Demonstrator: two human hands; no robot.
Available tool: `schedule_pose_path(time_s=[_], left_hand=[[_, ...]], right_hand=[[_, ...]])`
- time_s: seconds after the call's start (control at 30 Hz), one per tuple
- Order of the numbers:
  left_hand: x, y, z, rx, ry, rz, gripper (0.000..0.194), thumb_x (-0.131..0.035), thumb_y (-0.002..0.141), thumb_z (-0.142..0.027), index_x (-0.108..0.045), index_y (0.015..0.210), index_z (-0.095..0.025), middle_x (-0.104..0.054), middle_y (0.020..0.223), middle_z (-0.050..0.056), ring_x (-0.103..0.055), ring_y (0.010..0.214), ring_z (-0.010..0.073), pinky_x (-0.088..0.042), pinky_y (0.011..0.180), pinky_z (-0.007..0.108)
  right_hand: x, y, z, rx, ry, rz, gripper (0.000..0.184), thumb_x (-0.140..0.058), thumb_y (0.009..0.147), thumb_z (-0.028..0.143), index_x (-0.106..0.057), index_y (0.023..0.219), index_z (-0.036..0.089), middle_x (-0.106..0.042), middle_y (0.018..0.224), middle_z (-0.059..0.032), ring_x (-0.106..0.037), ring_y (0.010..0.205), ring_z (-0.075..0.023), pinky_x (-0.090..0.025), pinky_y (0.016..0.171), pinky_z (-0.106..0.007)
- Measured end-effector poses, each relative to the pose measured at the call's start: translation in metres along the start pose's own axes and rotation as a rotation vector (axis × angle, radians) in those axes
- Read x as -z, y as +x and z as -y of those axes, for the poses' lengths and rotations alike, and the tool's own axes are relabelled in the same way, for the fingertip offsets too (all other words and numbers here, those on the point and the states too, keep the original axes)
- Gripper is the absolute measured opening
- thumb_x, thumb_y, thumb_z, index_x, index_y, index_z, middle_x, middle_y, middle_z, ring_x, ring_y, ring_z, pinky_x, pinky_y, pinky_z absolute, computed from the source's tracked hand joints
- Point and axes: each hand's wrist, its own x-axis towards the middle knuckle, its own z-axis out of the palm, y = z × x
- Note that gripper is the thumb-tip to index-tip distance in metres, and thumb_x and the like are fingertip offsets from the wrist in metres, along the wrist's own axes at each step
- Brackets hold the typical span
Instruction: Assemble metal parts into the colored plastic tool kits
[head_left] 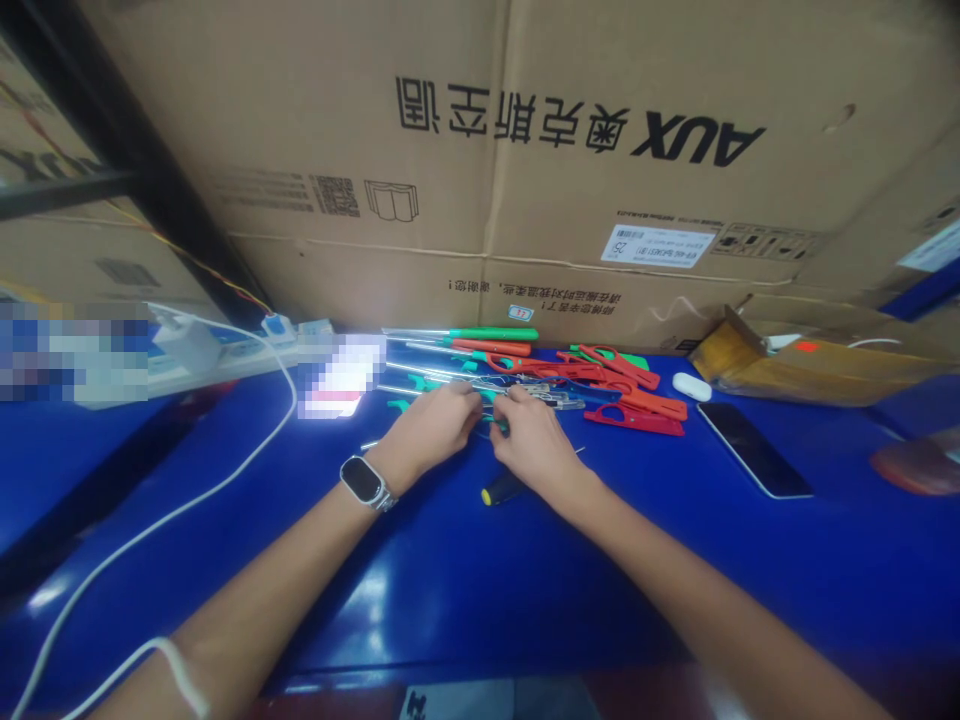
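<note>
My left hand (442,420), with a watch on its wrist, is closed in a pinch; what its fingertips hold is hidden. Close beside it, my right hand (532,440) pinches a small teal-green plastic part (500,426). Thin metal rods (420,372) with teal trigger-like pieces (399,405) lie around and behind my left hand. Past my right hand are several red plastic handle shells (637,418), like those of long-reach lighters, and small metal parts (559,398). A dark screwdriver (504,488) with a yellow end lies under my right hand.
A large cardboard box (450,250) stands behind the blue table (420,580). On the right are a phone (754,450), a white earbud case (691,386) and an open small carton (795,375). A power strip (217,365) and white cable (225,478) lie left, near a bright blurred screen (345,375).
</note>
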Motion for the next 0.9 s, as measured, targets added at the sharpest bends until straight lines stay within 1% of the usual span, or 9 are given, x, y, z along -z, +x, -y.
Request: schedule_pose_path(time_s=[0.2, 0.3, 0.4, 0.5, 0.57, 0.67, 0.73, 0.8, 0.9], left_hand=[[0.003, -0.005, -0.004, 0.035, 0.002, 0.032, 0.022, -0.047, 0.092, -0.012, -0.069, 0.091, -0.015, -0.063, 0.094, 0.010, -0.064, 0.090, 0.0237, -0.050, 0.076, 0.033], [0.004, -0.009, -0.007, 0.013, -0.004, -0.031, 0.020, -0.049, 0.093, -0.016, -0.067, 0.101, -0.014, -0.062, 0.102, 0.012, -0.062, 0.099, 0.0261, -0.051, 0.081, 0.035], [0.000, -0.010, -0.011, -0.041, -0.038, -0.102, 0.020, -0.055, 0.091, -0.018, -0.063, 0.108, -0.014, -0.060, 0.108, 0.012, -0.059, 0.104, 0.0268, -0.050, 0.087, 0.038], [-0.009, -0.007, -0.010, -0.035, -0.118, -0.083, 0.017, -0.054, 0.092, -0.017, -0.064, 0.106, -0.016, -0.062, 0.102, 0.009, -0.060, 0.099, 0.0251, -0.050, 0.086, 0.037], [-0.016, -0.006, -0.006, -0.024, -0.196, -0.087, 0.017, -0.051, 0.094, -0.014, -0.065, 0.103, -0.017, -0.062, 0.100, 0.008, -0.061, 0.097, 0.0233, -0.050, 0.085, 0.035], [-0.021, -0.004, 0.002, -0.026, -0.260, -0.106, 0.017, -0.051, 0.093, -0.011, -0.067, 0.096, -0.017, -0.062, 0.096, 0.007, -0.061, 0.093, 0.0222, -0.049, 0.085, 0.034], [-0.022, -0.005, 0.004, -0.031, -0.279, -0.114, 0.017, -0.052, 0.093, -0.010, -0.068, 0.094, -0.017, -0.061, 0.095, 0.007, -0.061, 0.090, 0.0213, -0.049, 0.083, 0.033], [-0.020, -0.006, 0.005, -0.047, -0.275, -0.119, 0.018, -0.051, 0.093, -0.010, -0.067, 0.094, -0.017, -0.060, 0.094, 0.007, -0.061, 0.089, 0.0208, -0.049, 0.082, 0.033], [-0.019, -0.007, 0.005, -0.093, -0.226, -0.130, 0.018, -0.049, 0.095, -0.013, -0.067, 0.093, -0.017, -0.060, 0.094, 0.007, -0.060, 0.089, 0.0212, -0.050, 0.081, 0.033]], right_hand=[[0.005, -0.001, 0.003, 0.042, -0.057, 0.037, 0.014, -0.052, 0.089, 0.017, -0.066, 0.092, 0.018, -0.061, 0.102, -0.0096, -0.061, 0.077, -0.0201, -0.042, 0.070, -0.032], [0.004, -0.004, -0.001, 0.055, -0.026, 0.021, 0.015, -0.052, 0.089, 0.016, -0.066, 0.090, 0.017, -0.062, 0.100, -0.0094, -0.061, 0.076, -0.0195, -0.044, 0.072, -0.032], [0.001, -0.007, -0.010, 0.068, 0.092, 0.000, 0.014, -0.054, 0.087, 0.016, -0.067, 0.091, 0.017, -0.062, 0.097, -0.0076, -0.060, 0.074, -0.0177, -0.045, 0.071, -0.031], [0.000, -0.009, -0.021, 0.092, 0.281, 0.006, 0.013, -0.057, 0.086, 0.014, -0.067, 0.093, 0.018, -0.062, 0.097, -0.0058, -0.060, 0.074, -0.0153, -0.046, 0.071, -0.029], [0.002, -0.008, -0.028, 0.109, 0.361, -0.011, 0.015, -0.060, 0.085, 0.016, -0.067, 0.098, 0.018, -0.062, 0.100, -0.0059, -0.061, 0.080, -0.0159, -0.047, 0.075, -0.029], [0.008, -0.006, -0.035, 0.114, 0.304, -0.055, 0.025, -0.066, 0.085, 0.025, -0.065, 0.110, 0.019, -0.062, 0.109, -0.0081, -0.059, 0.099, -0.0219, -0.045, 0.086, -0.036], [0.013, -0.004, -0.037, 0.126, 0.205, -0.038, 0.030, -0.069, 0.084, 0.034, -0.066, 0.110, 0.020, -0.062, 0.112, -0.0091, -0.055, 0.107, -0.0264, -0.041, 0.091, -0.042], [0.014, -0.002, -0.037, 0.141, 0.139, 0.022, 0.030, -0.070, 0.084, 0.040, -0.067, 0.106, 0.020, -0.063, 0.111, -0.0094, -0.052, 0.108, -0.0286, -0.037, 0.093, -0.045], [0.012, 0.003, -0.037, 0.139, 0.126, 0.082, 0.028, -0.070, 0.084, 0.043, -0.066, 0.099, 0.020, -0.065, 0.108, -0.0087, -0.050, 0.108, -0.0289, -0.034, 0.093, -0.045]])
